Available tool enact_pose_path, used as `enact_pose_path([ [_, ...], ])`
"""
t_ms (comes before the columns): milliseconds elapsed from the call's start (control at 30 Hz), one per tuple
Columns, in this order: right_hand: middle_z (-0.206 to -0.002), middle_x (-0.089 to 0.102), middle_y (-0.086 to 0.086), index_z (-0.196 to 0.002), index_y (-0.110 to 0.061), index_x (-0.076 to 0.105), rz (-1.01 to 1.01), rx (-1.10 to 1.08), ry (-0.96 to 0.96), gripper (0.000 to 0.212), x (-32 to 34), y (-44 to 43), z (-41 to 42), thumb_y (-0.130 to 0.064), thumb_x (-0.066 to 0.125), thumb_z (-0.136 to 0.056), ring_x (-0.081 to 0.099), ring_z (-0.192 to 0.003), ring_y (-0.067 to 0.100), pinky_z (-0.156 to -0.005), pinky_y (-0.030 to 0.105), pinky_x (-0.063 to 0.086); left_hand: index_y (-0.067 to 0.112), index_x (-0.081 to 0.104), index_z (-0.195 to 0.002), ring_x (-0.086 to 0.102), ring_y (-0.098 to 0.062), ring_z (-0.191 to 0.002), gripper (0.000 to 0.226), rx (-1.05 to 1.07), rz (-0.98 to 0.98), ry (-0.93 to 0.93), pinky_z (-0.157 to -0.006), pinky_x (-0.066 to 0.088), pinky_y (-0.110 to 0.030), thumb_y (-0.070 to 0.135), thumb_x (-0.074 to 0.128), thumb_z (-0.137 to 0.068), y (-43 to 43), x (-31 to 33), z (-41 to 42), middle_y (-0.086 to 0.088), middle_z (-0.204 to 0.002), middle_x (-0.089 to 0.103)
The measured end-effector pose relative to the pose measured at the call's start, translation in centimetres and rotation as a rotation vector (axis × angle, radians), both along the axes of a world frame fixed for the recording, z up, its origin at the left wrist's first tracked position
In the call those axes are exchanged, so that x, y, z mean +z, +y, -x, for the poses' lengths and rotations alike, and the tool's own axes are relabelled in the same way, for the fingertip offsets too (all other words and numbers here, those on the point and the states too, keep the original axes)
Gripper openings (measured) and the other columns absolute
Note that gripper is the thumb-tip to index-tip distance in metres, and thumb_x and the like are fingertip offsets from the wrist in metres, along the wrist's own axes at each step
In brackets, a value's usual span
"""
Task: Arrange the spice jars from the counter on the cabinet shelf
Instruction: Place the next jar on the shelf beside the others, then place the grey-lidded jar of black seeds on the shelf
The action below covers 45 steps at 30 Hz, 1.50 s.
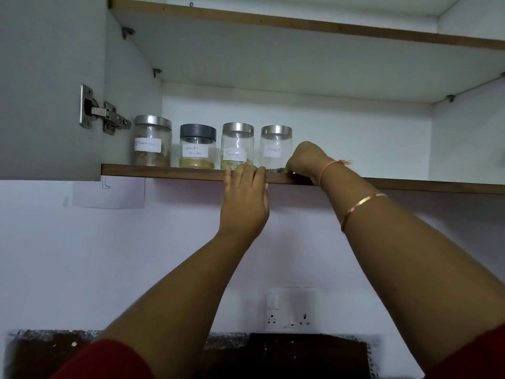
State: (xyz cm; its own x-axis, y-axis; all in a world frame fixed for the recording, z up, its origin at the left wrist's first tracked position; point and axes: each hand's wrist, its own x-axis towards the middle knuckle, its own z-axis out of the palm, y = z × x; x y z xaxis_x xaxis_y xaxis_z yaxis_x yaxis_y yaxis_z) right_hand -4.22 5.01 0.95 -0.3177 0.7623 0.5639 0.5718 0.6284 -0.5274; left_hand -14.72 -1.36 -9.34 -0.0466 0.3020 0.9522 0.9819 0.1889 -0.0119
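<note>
Several labelled glass jars stand in a row at the left of the cabinet shelf: a cinnamon jar, a grey-lidded coriander powder jar, a fennel jar and a cloves jar. My left hand rests over the shelf's front edge below the fennel and cloves jars, fingertips on the board, holding nothing. My right hand lies on the shelf just right of the cloves jar, fingers curled toward its base; whether they touch the jar I cannot tell.
The open cabinet door with its metal hinge stands at the left. The shelf extends to the right of the jars. An upper shelf hangs overhead. A wall socket panel sits below, above a dark counter backsplash.
</note>
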Motion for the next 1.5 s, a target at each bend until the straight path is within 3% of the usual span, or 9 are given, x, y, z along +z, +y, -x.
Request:
enact_pose_path([
  [133, -0.058, 0.045, 0.006, -0.054, -0.008, 0.042, -0.144, 0.012, 0.045, 0.033, -2.6, -1.9, -0.6, -0.002, 0.052, -0.085, 0.047, -0.07, 0.028, -0.047, 0.025, 0.032, 0.014, 0.029, -0.143, 0.02, -0.025, -0.141, 0.049, 0.072, 0.085, -0.015, -0.117, 0.004, -0.045, 0.016, 0.035, -0.095, -0.7, -0.3, -0.3, -0.007, -0.145, 0.035],
  [233, -0.091, 0.067, 0.019, -0.084, 0.006, 0.07, -0.252, 0.025, 0.105, 0.022, -4.5, -3.0, -1.0, -0.001, 0.049, -0.087, 0.061, -0.089, 0.032, -0.073, 0.034, 0.052, 0.017, 0.018, -0.149, 0.009, -0.029, -0.145, 0.056, 0.107, 0.161, 0.004, -0.116, 0.002, -0.048, 0.017, 0.034, -0.095, -1.3, -1.1, -0.5, -0.012, -0.154, 0.019],
  [433, -0.135, 0.048, 0.015, -0.122, -0.001, 0.063, -0.372, 0.054, 0.13, 0.036, -10.8, -4.9, -1.2, 0.002, 0.043, -0.092, 0.048, -0.124, 0.027, -0.102, 0.023, 0.036, 0.02, -0.002, -0.151, 0.009, -0.026, -0.146, 0.064, 0.014, 0.27, -0.092, -0.117, 0.002, -0.047, 0.021, 0.033, -0.097, -3.2, -5.9, -1.1, -0.008, -0.158, 0.015],
  [767, -0.143, 0.042, 0.003, -0.121, -0.008, 0.065, -0.006, 0.183, -0.007, 0.031, -27.2, -8.8, -0.8, -0.007, 0.045, -0.097, 0.047, -0.128, 0.017, -0.104, 0.015, 0.032, 0.013, 0.003, -0.151, 0.009, -0.025, -0.146, 0.06, -0.033, 0.671, -0.374, -0.118, 0.005, -0.042, 0.028, 0.031, -0.099, -8.0, -22.9, -1.3, -0.008, -0.159, 0.011],
  [1000, -0.142, 0.041, 0.005, -0.122, -0.008, 0.064, 0.263, 0.239, -0.293, 0.032, -40.4, -13.4, -1.7, -0.014, 0.047, -0.096, 0.044, -0.129, 0.022, -0.108, 0.026, 0.035, 0.015, 0.007, -0.15, 0.011, -0.026, -0.145, 0.071, -0.168, 0.956, -0.55, -0.117, 0.011, -0.04, 0.041, 0.042, -0.094, -13.4, -35.2, -2.6, -0.008, -0.157, 0.015],
  [1100, -0.134, 0.049, 0.01, -0.122, -0.009, 0.062, 0.42, 0.195, -0.414, 0.033, -44.1, -15.1, -2.7, -0.016, 0.046, -0.094, 0.05, -0.123, 0.028, -0.104, 0.037, 0.041, 0.019, 0.009, -0.15, 0.013, -0.026, -0.145, 0.078, -0.217, 1.072, -0.623, -0.117, 0.012, -0.041, 0.047, 0.049, -0.089, -15.3, -38.0, -3.1, -0.008, -0.157, 0.016],
  [1233, -0.116, 0.063, 0.014, -0.109, -0.007, 0.066, 0.559, 0.188, -0.568, 0.027, -47.1, -16.7, -4.3, -0.019, 0.047, -0.093, 0.061, -0.106, 0.029, -0.095, 0.042, 0.049, 0.021, 0.029, -0.14, 0.035, -0.025, -0.134, 0.058, -0.248, 1.184, -0.627, -0.111, 0.026, -0.043, 0.038, 0.049, -0.088, -17.1, -40.0, -4.4, -0.007, -0.145, 0.038],
  [1333, -0.12, 0.062, 0.013, -0.111, -0.01, 0.066, 0.639, 0.111, -0.665, 0.028, -48.3, -17.9, -5.1, -0.021, 0.045, -0.094, 0.059, -0.109, 0.029, -0.098, 0.041, 0.047, 0.025, 0.04, -0.131, 0.046, -0.022, -0.122, 0.045, -0.302, 1.248, -0.641, -0.103, 0.037, -0.04, 0.037, 0.051, -0.089, -18.0, -40.7, -5.6, -0.003, -0.134, 0.048],
  [1500, -0.124, 0.061, 0.014, -0.117, -0.009, 0.063, 0.698, 0.068, -0.78, 0.031, -49.2, -19.3, -6.8, -0.024, 0.051, -0.092, 0.058, -0.113, 0.03, -0.096, 0.038, 0.046, 0.019, 0.033, -0.14, 0.044, -0.023, -0.127, 0.058, -0.361, 1.37, -0.663, -0.107, 0.036, -0.042, 0.04, 0.054, -0.09, -18.9, -41.6, -7.4, -0.006, -0.14, 0.043],
])
